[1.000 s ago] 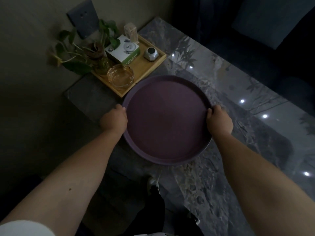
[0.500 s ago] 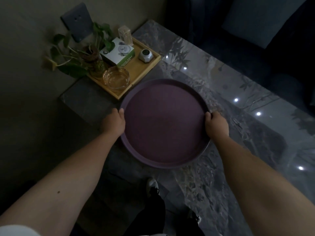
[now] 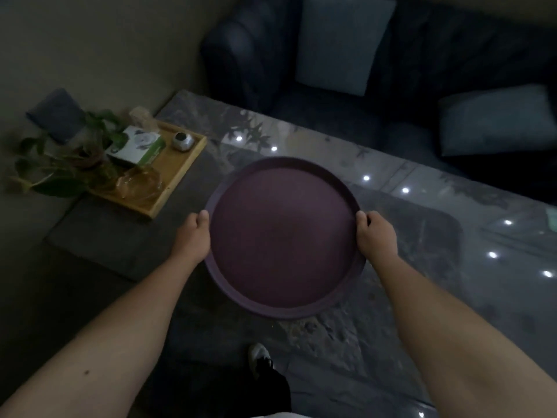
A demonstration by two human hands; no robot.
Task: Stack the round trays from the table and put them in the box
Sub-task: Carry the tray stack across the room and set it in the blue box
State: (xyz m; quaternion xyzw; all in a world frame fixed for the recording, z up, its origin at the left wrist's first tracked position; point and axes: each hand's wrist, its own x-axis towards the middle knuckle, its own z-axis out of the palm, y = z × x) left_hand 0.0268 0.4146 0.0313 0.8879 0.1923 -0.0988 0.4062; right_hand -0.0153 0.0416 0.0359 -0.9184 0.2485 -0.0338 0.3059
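Note:
A large round purple tray (image 3: 283, 236) is held level above the near edge of the dark marble table (image 3: 407, 297). My left hand (image 3: 193, 236) grips its left rim and my right hand (image 3: 376, 236) grips its right rim, thumbs over the edge. The tray is empty. No box is in view. I cannot tell whether a second tray lies beneath it.
A wooden tray (image 3: 177, 173) at the table's far left holds a green-and-white box (image 3: 137, 147), a glass bowl (image 3: 140, 184), a small metal pot (image 3: 182, 141) and a leafy plant (image 3: 66, 164). A dark sofa (image 3: 422, 86) with pale cushions (image 3: 340, 40) stands behind. My shoe (image 3: 259, 357) shows below.
The view has swung up and to the right, bringing the sofa into sight. The purple tray stays in both hands and now sits further from the wooden tray.

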